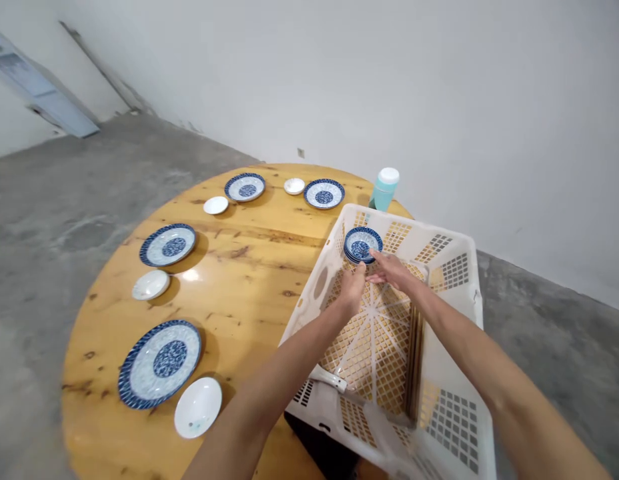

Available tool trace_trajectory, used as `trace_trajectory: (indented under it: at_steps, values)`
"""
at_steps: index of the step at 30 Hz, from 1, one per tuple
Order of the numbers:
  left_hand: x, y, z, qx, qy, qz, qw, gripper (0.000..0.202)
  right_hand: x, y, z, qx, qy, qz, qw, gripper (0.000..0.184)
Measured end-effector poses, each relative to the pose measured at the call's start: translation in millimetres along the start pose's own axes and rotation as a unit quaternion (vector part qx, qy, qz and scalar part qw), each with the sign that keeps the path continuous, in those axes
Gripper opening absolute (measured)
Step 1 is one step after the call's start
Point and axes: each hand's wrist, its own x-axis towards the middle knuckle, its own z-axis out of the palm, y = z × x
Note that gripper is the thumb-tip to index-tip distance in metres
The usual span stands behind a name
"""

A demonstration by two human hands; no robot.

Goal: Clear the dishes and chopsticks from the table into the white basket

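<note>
A short stack of small blue-and-white bowls (362, 243) is at the far end of a white plastic basket (474, 280). My left hand (352, 288) grips the stack's near left edge, thumb up at the rim. From the right, my right hand (390, 271) holds the near right rim, with its thumb over the edge and fingers below. Whether the stack rests on the basket floor or is slightly raised, I cannot tell. Inside the basket, a white spoon (330, 379) lies at the near left, and long brown sticks (415, 360) run along the right side.
On the round wooden table (249, 280), blue-rimmed plates (159, 363) stand around the left and far edge. Small white bowls (198, 408) sit beside them. A turquoise bottle with a white lid (384, 188) stands behind the basket. A white wall (389, 87) rises beyond.
</note>
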Motion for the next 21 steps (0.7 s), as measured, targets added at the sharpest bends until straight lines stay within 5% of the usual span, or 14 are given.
trace_trajectory:
  at_steps: [4, 7, 11, 14, 17, 21]
  values:
    - [-49, 31, -6.8, -0.001, -0.041, -0.01, 0.999, 0.046, -55, -10, -14, -0.107, -0.007, -0.04, 0.993, 0.023]
    - [-88, 56, -26.3, 0.033, -0.072, 0.103, 0.992, 0.04, -96, -16, -20, -0.12, -0.025, -0.098, 0.988, 0.015]
    - [-146, 70, -87.4, 0.12, 0.016, 0.294, 0.948, 0.033, -140, -20, -22, -0.125, -0.053, -0.205, 0.969, 0.031]
    - [-194, 55, -145.9, 0.185, 0.173, 0.333, 0.908, 0.032, -167, -17, -20, -0.12, -0.077, -0.296, 0.945, 0.037]
    - [-237, 20, -197.2, 0.209, 0.343, 0.242, 0.883, 0.034, -195, -5, -18, -0.132, -0.054, -0.369, 0.918, 0.033]
    - [-277, -39, -237.2, 0.195, 0.404, 0.118, 0.886, 0.038, -243, 20, -19, -0.232, 0.029, -0.405, 0.884, 0.03]
